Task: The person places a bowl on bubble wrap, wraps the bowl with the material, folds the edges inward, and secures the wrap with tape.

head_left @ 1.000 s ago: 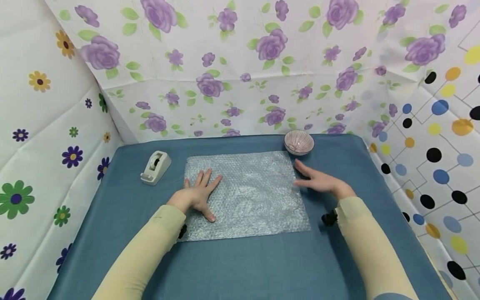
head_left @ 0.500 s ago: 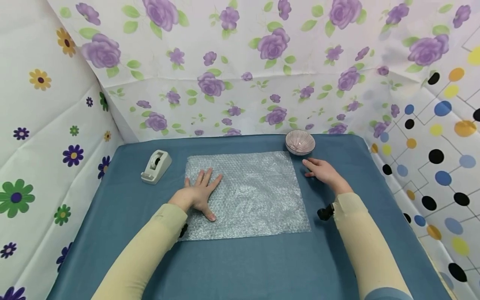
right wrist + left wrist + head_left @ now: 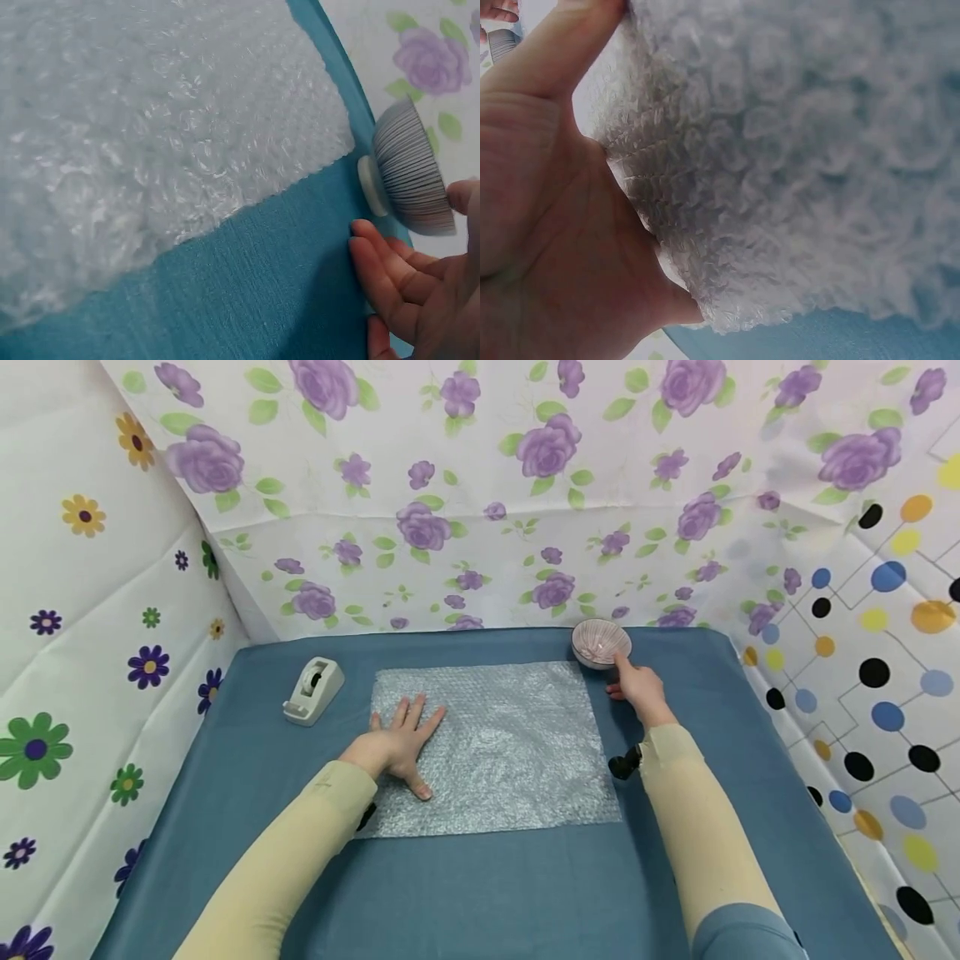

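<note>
Head view: my right hand (image 3: 641, 689) has reached the bowl (image 3: 596, 642), thumb at its rim, fingers loosely bent, apparently not gripping yet; my left hand (image 3: 392, 748) stays spread on bubble wrap (image 3: 517, 752).

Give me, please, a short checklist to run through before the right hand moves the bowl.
1. Bubble wrap spread out on the table: ok.
2. Left hand resting on the wrap: ok.
3. Bowl upright: ok.
4. Right hand at the bowl's rim: ok.
5. Firm hold on the bowl: cannot tell.
6. Bowl on the wrap: not ok; it sits just beyond the wrap's far right corner.
</note>
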### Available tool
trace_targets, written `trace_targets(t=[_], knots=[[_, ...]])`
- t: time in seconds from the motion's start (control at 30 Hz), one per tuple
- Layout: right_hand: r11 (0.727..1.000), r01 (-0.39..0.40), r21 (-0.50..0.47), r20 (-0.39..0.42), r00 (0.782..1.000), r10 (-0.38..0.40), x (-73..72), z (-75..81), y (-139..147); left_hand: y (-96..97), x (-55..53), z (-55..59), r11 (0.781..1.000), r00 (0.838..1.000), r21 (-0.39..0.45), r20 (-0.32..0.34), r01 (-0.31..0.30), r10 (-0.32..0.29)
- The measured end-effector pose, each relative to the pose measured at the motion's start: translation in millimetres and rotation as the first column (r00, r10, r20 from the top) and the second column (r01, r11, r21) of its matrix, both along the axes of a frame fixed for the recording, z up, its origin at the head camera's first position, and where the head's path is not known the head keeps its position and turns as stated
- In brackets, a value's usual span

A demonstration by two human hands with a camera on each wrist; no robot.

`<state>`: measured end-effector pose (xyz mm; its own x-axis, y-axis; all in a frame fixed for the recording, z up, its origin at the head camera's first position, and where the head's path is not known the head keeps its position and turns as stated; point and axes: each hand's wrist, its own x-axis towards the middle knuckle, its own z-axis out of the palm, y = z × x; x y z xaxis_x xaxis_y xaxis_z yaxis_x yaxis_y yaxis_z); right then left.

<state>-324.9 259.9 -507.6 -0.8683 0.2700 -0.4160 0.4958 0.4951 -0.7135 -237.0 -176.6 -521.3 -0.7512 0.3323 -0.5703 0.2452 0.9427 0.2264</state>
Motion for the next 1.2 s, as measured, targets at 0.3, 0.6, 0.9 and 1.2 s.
trace_targets(t=[0.3, 0.6, 0.9, 1.2], knots=[[0.963, 0.016, -0.271, 0.022, 1.000, -0.011, -8.9, -3.2, -5.6, 1.9, 0.6, -3.9, 1.000, 1.000, 0.022, 0.018, 0.004, -0.004], [0.887, 0.035, -0.459, 0.047, 0.999, -0.015, -11.8, 2.3, 5.5, -0.2, 2.6, -4.6, 1.000, 1.000, 0.027, -0.007, 0.001, -0.001], [0.978, -0.071, -0.198, -0.060, 0.996, 0.060, -10.6, -6.8, -13.0, -6.1, 0.2, -6.1, 1.000, 1.000, 0.008, -0.019, 0.007, -0.006], [0.917, -0.016, -0.398, -0.029, 1.000, 0.005, -16.5, -10.8, -3.3, -6.7, -2.7, -6.3, 0.999, 1.000, 0.043, -0.018, 0.008, -0.007]])
